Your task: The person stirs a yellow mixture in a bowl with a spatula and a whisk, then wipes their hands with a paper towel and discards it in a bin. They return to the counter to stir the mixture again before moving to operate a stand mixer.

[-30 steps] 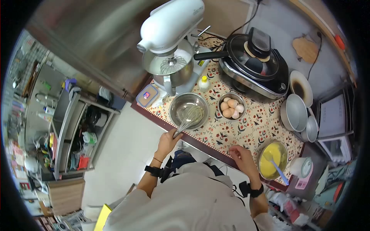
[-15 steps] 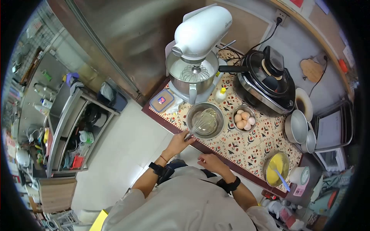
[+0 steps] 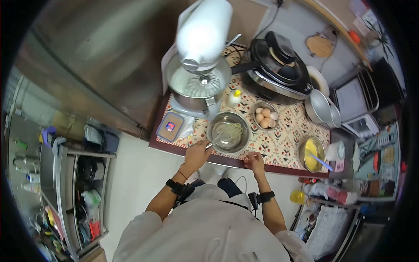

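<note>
My left hand [image 3: 197,156] is closed on the handle of a whisk [image 3: 227,134], whose wires rest in a steel bowl [image 3: 245,146] near the table's front edge. Right of that bowl, my right hand [image 3: 254,161] is at the edge with its fingers apart and nothing in them. A smaller bowl [image 3: 254,114] of brown eggs [image 3: 264,117] stands behind it. The stand mixer [image 3: 204,37] is at the back left, its wire beater over a steel mixing bowl [image 3: 187,101]. Between mixer and eggs is a small bottle with a yellow cap [image 3: 234,98].
A lidded box [image 3: 170,126] lies at the table's left corner. The black cooker [image 3: 279,65] stands at the back, near metal pans [image 3: 317,107]. At the right is a bowl of yellow mixture [image 3: 310,155] with a blue-handled spatula [image 3: 321,162].
The view has turned and shifted, so the table sits differently in it. My right hand has moved from in front of my body up to the table edge. My left hand still holds the whisk.
</note>
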A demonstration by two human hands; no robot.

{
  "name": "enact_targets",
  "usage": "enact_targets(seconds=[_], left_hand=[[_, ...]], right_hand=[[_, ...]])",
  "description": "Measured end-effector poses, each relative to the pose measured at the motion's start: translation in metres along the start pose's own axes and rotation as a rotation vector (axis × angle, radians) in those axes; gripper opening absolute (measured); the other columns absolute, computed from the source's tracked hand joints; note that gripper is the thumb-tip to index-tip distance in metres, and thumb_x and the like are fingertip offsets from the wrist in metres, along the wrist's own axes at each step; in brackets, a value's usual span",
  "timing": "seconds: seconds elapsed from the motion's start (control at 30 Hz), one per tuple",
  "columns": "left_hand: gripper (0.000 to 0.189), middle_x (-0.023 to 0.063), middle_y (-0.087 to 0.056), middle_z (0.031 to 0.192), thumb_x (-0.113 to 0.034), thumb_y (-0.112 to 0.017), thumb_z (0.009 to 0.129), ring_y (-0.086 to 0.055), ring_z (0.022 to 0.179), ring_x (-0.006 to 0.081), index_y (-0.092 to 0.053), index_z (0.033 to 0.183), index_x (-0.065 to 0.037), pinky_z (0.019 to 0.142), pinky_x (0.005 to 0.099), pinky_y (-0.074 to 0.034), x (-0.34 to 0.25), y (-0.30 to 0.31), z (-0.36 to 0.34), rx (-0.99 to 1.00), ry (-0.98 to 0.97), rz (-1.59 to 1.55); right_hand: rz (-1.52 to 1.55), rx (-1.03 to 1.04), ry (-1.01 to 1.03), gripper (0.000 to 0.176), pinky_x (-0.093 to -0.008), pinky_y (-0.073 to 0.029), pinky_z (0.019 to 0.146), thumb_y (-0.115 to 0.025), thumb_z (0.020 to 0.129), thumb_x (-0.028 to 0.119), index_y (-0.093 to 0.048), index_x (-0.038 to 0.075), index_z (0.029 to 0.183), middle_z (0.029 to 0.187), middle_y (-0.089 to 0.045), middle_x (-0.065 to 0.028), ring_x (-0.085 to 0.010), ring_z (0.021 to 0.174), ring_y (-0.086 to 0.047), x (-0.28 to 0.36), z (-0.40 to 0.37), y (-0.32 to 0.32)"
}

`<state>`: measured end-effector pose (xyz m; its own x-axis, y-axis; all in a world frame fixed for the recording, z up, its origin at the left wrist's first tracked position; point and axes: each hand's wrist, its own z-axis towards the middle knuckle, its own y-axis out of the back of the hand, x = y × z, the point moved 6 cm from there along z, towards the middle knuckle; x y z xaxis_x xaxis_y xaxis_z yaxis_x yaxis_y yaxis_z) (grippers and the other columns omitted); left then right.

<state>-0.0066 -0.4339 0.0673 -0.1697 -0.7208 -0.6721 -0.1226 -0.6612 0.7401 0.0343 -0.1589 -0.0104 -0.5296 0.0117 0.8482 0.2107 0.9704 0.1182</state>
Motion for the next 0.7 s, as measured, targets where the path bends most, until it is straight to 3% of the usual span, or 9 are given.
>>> enact_targets(seconds=[0.13,0.37,0.53,0.63,0.67,0.7], left_hand=[[0.032,0.0157,-0.061,0.089,-0.026,-0.059,0.08,-0.06,0.077,0.0314,-0.055,0.102,-0.004,0.068,0.0385,-0.047,-0.008,0.013,0.002,-0.015,-0.032,-0.056],[0.032,0.0186,-0.061,0.087,-0.025,-0.059,0.081,-0.059,0.079,0.0338,-0.054,0.102,-0.001,0.068,0.0399,-0.046,-0.025,0.004,0.018,0.043,-0.038,-0.168],[0.032,0.0197,-0.06,0.083,-0.025,-0.059,0.081,-0.059,0.075,0.0349,-0.054,0.099,0.001,0.066,0.0392,-0.046,-0.056,-0.034,0.044,0.072,-0.134,-0.292],[0.03,0.0162,-0.062,0.081,-0.024,-0.058,0.083,-0.059,0.07,0.0317,-0.054,0.098,0.001,0.064,0.0361,-0.046,-0.074,-0.082,0.062,0.204,-0.013,-0.468],[0.028,0.0101,-0.063,0.081,-0.025,-0.056,0.085,-0.058,0.066,0.0262,-0.053,0.1,-0.002,0.062,0.0326,-0.045,-0.079,-0.108,0.064,0.359,0.142,-0.744],[0.031,0.0089,-0.063,0.082,-0.028,-0.057,0.084,-0.058,0.066,0.0256,-0.052,0.105,-0.005,0.061,0.0327,-0.045,-0.088,-0.125,0.068,0.37,0.153,-0.844]], right_hand=[[0.156,-0.044,-0.024,0.032,-0.025,-0.05,0.05,-0.058,0.083,0.021,-0.048,0.002,0.105,0.088,-0.057,-0.0083,-0.0133,0.062,-0.058,-0.004,0.009,-0.005],[-0.161,0.031,0.08,0.024,-0.0237,-0.049,0.054,-0.057,0.084,0.019,-0.049,0.004,0.101,0.085,-0.057,-0.0051,-0.011,0.066,-0.057,0.004,0.007,-0.005],[-0.167,0.026,0.116,0.022,-0.0231,-0.048,0.053,-0.058,0.084,0.019,-0.052,0.003,0.097,0.081,-0.057,-0.0039,-0.0105,0.064,-0.057,0.012,0.014,0.032],[-0.062,0.047,0.1,0.022,-0.0227,-0.048,0.054,-0.058,0.084,0.02,-0.053,0.004,0.097,0.084,-0.057,-0.0039,-0.0107,0.063,-0.058,0.018,0.013,0.051],[0.028,0.059,0.092,0.022,-0.0226,-0.048,0.054,-0.058,0.084,0.021,-0.053,0.004,0.097,0.084,-0.058,-0.0041,-0.0109,0.064,-0.058,0.023,0.008,0.053],[0.114,0.073,0.082,0.022,-0.0226,-0.048,0.055,-0.059,0.084,0.021,-0.053,0.004,0.097,0.085,-0.058,-0.0042,-0.0112,0.065,-0.059,0.027,0.005,0.055]])
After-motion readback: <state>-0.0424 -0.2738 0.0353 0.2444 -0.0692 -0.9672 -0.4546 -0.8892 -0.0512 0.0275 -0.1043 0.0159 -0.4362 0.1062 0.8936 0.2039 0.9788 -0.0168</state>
